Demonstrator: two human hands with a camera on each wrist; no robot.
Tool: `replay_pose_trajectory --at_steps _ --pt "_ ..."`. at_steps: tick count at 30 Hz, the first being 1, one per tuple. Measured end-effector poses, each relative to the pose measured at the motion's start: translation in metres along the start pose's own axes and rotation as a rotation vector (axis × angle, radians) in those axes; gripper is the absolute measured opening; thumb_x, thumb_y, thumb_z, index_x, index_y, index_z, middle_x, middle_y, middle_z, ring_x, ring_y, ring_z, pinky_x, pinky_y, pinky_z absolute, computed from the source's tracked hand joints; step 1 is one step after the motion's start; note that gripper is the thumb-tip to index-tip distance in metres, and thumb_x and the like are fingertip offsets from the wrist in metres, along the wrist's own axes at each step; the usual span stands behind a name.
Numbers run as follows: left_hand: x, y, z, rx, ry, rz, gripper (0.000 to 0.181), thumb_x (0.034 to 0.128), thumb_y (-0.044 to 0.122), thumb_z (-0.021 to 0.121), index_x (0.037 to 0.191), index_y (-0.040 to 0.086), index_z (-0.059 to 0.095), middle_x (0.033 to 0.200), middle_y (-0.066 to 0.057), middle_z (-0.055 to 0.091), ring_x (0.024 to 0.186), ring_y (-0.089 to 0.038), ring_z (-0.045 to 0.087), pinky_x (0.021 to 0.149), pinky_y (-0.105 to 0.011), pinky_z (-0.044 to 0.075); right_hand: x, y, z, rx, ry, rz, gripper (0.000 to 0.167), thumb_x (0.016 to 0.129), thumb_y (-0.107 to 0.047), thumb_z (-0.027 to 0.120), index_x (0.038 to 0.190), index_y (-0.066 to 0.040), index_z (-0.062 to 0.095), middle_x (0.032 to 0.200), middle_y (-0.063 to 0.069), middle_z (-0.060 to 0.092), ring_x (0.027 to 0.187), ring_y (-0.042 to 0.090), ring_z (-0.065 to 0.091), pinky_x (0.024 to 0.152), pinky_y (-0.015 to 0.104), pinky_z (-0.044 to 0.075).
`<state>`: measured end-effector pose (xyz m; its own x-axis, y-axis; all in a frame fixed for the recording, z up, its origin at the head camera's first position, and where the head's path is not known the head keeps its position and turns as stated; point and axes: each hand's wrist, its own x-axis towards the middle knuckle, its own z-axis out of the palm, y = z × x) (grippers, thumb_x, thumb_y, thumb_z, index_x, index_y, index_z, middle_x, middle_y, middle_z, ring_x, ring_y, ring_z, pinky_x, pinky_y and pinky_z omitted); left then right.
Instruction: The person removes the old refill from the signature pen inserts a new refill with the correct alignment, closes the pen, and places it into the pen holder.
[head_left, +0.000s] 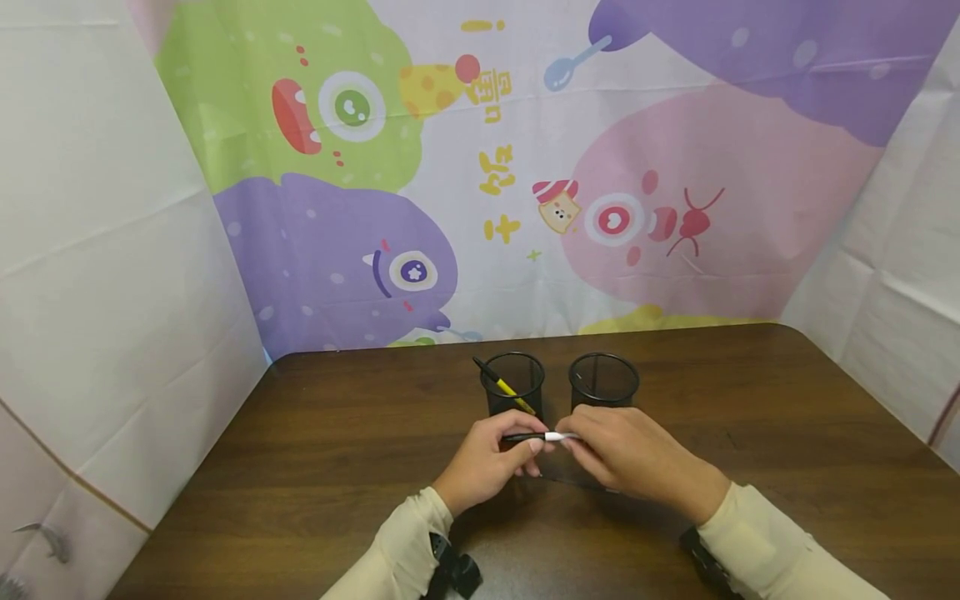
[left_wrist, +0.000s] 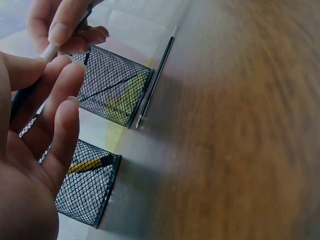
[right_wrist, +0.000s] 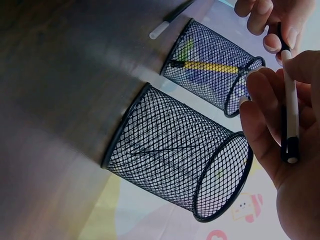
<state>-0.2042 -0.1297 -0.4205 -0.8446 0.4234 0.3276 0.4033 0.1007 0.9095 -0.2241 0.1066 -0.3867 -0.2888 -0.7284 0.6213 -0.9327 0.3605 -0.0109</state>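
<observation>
Between both hands is a slim pen with a white barrel (right_wrist: pixel 290 95) and black end pieces. My left hand (head_left: pixel 480 467) pinches its black part between thumb and fingers. With thumb and fingertips, my right hand (head_left: pixel 633 450) grips the white part, whose black-tipped end lies toward the palm in the right wrist view. A thin dark pen refill (left_wrist: pixel 156 80) with a metal tip lies on the table near the hands. Just beyond the hands stand two black mesh cups. A yellow pen (head_left: pixel 513 396) with a black end leans in the left cup (head_left: pixel 482 383).
The right mesh cup (head_left: pixel 637 380) has a thin dark stick visible through its mesh in both wrist views. The brown wooden table (head_left: pixel 337 467) ends at a cartoon-print cloth (head_left: pixel 510 292). White cloth walls (head_left: pixel 112 250) enclose the sides.
</observation>
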Motion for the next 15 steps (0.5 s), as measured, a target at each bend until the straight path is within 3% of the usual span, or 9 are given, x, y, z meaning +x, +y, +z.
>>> replay_pose_trajectory --at_steps 15 --pt "-0.0005 0.0006 -0.0005 0.016 0.002 -0.011 0.013 0.0998 0.008 0.063 0.112 0.006 0.067 0.099 -0.011 0.074 0.069 -0.020 0.069 0.067 -0.037 0.060 -0.0005 0.0019 0.0010 0.019 0.023 0.008 0.009 0.093 -0.017 0.071 0.102 -0.017 0.070 0.085 -0.015 0.059 0.065 -0.004 0.045 0.055 0.015 0.044"
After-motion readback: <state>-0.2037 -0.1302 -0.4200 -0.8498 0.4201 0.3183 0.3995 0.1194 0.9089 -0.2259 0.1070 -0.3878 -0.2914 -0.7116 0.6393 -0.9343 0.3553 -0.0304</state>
